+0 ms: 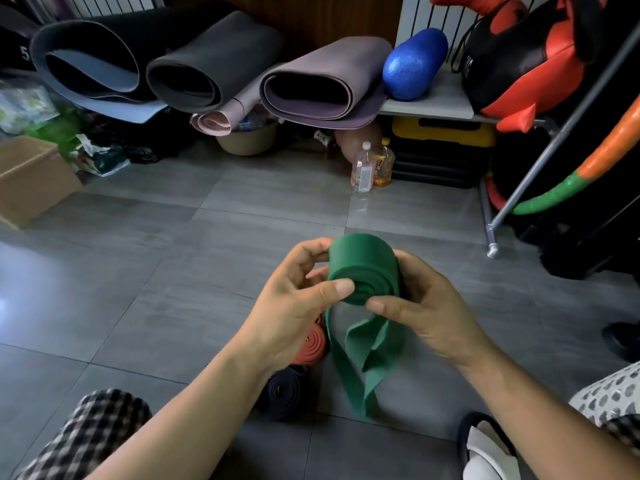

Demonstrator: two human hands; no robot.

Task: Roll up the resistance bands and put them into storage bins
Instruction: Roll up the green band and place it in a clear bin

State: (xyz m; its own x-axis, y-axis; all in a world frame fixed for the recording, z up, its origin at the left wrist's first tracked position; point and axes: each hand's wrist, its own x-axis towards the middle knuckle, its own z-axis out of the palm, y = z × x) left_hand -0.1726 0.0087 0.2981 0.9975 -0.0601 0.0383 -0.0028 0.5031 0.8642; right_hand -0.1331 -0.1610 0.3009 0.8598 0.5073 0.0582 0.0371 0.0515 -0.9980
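Both hands hold the green band (pixel 362 268) over the floor (pixel 138 289): left hand (pixel 294 299) and right hand (pixel 426 306) grip its rolled part, the loose tail hanging down. Orange roll (pixel 313 344) and black roll (pixel 284 393) lie near, below. No label is readable. Far floor is open.

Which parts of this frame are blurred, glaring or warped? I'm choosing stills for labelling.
Head view: the green band's loose tail is motion-blurred below the hands, the roll itself fairly sharp; window glare washes the floor tiles at left; wide-angle distortion bends the shelf and mats near the edges; lighting is dim and soft.
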